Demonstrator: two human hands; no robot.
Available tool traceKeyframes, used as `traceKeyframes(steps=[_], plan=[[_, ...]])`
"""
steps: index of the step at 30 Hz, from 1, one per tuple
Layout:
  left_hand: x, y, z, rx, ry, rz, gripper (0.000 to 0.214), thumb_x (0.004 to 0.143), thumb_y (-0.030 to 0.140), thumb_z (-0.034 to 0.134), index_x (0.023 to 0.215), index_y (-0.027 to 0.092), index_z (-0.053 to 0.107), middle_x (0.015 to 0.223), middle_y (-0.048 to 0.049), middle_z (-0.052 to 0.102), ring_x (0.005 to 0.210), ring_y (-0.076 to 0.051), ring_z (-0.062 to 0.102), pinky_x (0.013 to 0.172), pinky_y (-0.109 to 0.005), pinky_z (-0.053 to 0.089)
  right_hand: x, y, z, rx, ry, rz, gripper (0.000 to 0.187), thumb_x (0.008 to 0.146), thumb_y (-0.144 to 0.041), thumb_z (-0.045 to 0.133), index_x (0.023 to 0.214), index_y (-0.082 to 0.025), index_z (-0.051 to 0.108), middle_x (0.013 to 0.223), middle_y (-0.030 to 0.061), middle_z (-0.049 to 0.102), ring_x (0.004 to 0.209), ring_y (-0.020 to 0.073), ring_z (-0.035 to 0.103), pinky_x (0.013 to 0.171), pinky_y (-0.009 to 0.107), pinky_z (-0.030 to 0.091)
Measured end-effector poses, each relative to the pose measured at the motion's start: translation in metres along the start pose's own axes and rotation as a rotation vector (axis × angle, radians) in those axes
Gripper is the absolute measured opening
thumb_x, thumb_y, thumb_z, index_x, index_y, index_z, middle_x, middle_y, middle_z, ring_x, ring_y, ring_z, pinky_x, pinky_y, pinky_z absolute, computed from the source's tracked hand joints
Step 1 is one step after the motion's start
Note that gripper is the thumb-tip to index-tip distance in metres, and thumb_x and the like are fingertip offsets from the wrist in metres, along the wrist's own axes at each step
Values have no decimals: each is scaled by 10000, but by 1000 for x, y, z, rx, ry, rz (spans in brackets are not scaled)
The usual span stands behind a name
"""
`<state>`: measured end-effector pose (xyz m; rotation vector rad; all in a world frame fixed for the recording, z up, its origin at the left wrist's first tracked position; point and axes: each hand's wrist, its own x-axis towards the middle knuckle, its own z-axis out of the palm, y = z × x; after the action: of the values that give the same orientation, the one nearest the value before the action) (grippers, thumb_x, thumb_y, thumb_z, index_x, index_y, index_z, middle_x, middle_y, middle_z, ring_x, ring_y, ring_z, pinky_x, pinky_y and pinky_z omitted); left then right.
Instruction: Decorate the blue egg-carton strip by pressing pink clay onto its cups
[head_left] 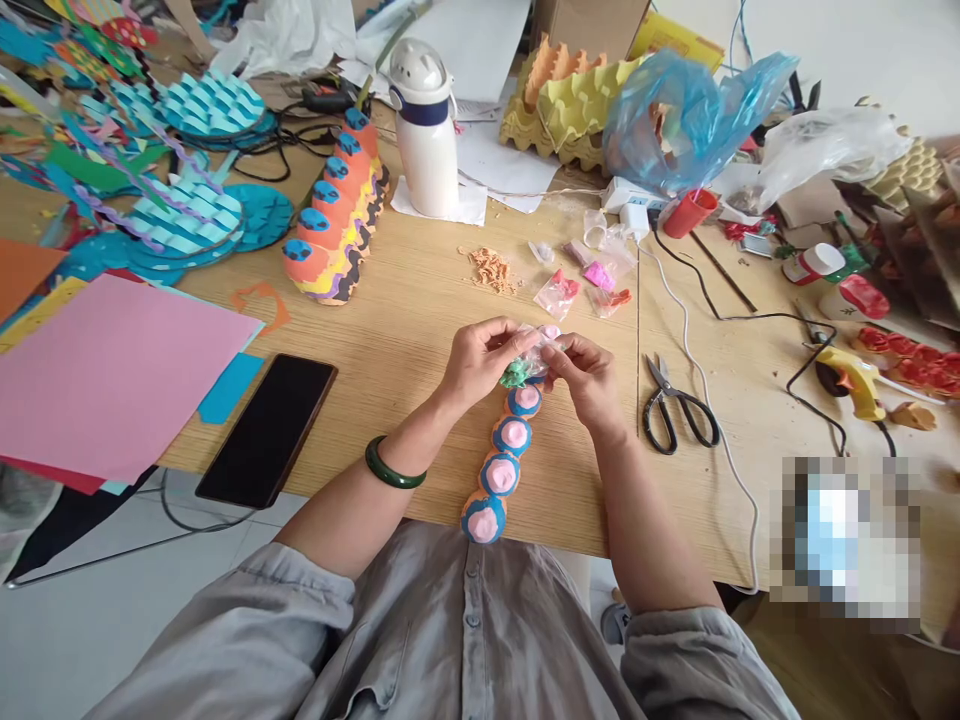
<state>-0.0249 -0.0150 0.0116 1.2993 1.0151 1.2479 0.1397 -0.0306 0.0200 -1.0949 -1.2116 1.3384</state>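
My left hand [484,358] and my right hand [583,375] meet over the table, each pinching a small clear plastic bag [534,352] between thumb and fingers. Green clay [514,374] shows at the bag's lower left. Directly below lies a painted egg-carton strip [500,472], running toward my body, its orange and blue bumps topped with pale pink clay. The strip's far end is partly hidden by my hands and the bag. Beyond them, little bags of red clay [559,292] and pink clay [599,275] lie beside orange shreds [493,270].
Black-handled scissors [679,405] and a white cable [701,370] lie to the right, near a yellow glue gun [851,382]. A phone [268,430] and pink paper [124,375] are at left. A white bottle [426,140] and a painted orange carton piece [337,215] stand farther back.
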Motion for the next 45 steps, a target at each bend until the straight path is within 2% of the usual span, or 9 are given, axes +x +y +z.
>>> traceKeyframes(steps=[4,10,16,22,29,32,37,41,45], plan=[[-1,3,1,-20,-42,-22,379,820,517,750,763,143,724,735,-22,716,682,-127,631,645,-230,502,1,-1,-3,-17,29,-32,414,699,-559,870,698,-188,685,596,-35,642,454,74,534,416,212,449],[-2,1,-2,195,-20,105,359,863,484,706,741,146,704,683,-12,687,636,-116,588,612,-227,466,1,-4,-4,1,-35,51,441,690,-582,866,744,-187,677,555,-48,621,440,84,550,408,213,489],[-3,3,-1,244,-104,144,367,876,483,683,694,170,623,648,9,637,603,-108,546,575,-223,433,-2,-7,-5,-22,-73,78,395,733,-537,854,770,-186,677,497,-66,594,357,60,467,330,185,404],[-3,2,-4,317,-13,181,436,898,526,652,646,173,605,559,35,550,541,-89,457,532,-219,366,0,-10,-11,23,-159,159,439,766,-581,811,717,-172,657,575,-7,697,397,108,608,384,212,496],[1,0,-6,380,-4,215,571,918,581,592,529,172,506,461,39,460,475,-72,400,486,-207,340,2,-5,-15,23,-135,170,427,770,-529,824,647,-165,639,551,-8,678,360,84,560,354,192,452],[5,-6,-7,244,34,131,500,915,594,598,668,163,659,572,11,608,527,-86,523,532,-192,434,7,1,-24,68,-24,143,394,742,-500,844,668,-164,652,556,-20,663,364,68,524,359,190,460],[11,-24,-5,135,122,2,444,926,566,585,1010,159,740,820,-51,738,583,-100,592,537,-204,501,29,8,-55,95,426,124,373,706,-461,834,651,-183,591,597,-22,630,451,55,502,480,195,554],[12,-33,0,238,75,46,362,912,460,640,1119,177,730,1057,-104,755,826,-151,697,673,-242,566,54,11,-76,-42,501,121,315,777,-422,767,680,-202,564,613,-11,620,507,90,542,606,266,614],[10,-36,4,288,2,80,414,868,437,702,1198,188,697,1164,-115,720,887,-166,697,728,-274,592,70,8,-85,-306,577,119,181,827,-352,694,811,-181,639,667,49,665,600,180,606,680,399,612]])
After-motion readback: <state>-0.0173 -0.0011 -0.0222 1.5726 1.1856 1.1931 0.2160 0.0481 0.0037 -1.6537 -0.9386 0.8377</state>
